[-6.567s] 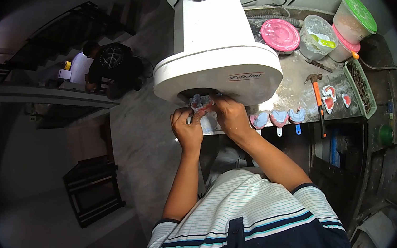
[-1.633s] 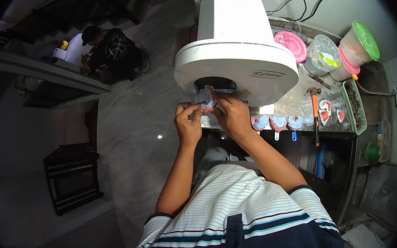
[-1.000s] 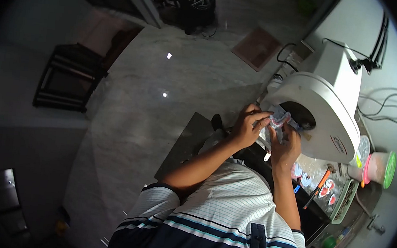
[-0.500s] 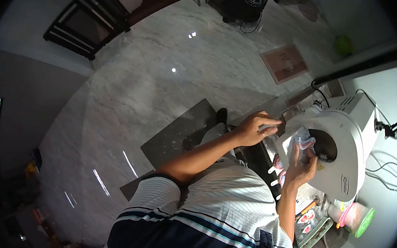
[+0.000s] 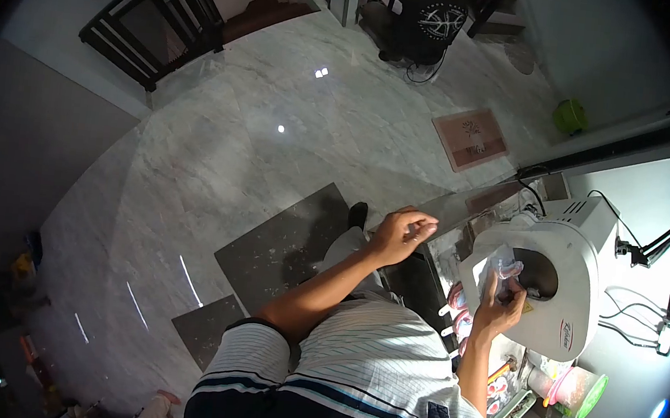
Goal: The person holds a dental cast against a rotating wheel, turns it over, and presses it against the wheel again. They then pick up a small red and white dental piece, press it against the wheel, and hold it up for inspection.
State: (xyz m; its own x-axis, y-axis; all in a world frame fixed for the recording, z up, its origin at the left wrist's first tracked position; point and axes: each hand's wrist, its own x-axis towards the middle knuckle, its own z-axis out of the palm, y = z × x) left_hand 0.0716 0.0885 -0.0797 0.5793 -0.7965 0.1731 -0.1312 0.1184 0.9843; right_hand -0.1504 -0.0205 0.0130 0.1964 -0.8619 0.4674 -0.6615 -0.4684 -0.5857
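My right hand [image 5: 499, 301] holds a pale dental cast with pink parts [image 5: 504, 267] against the dark opening of a white trimming machine [image 5: 567, 272]. My left hand [image 5: 401, 233] is lifted away from the machine, out over the floor to its left, with the fingers loosely curled and nothing visible in them. Both forearms reach out from a striped shirt at the bottom of the head view.
Blue and pink impression trays [image 5: 454, 313] lie on the bench edge below the machine. A pink-and-green lidded tub [image 5: 579, 391] and an orange-handled hammer [image 5: 501, 370] sit lower right. Another person [image 5: 426, 16] crouches at the top. A black rack [image 5: 156, 18] stands upper left.
The camera has swung left, so the machine now sits at the right. My left hand has let go of the cast and pulled away; my right hand alone keeps it at the opening.
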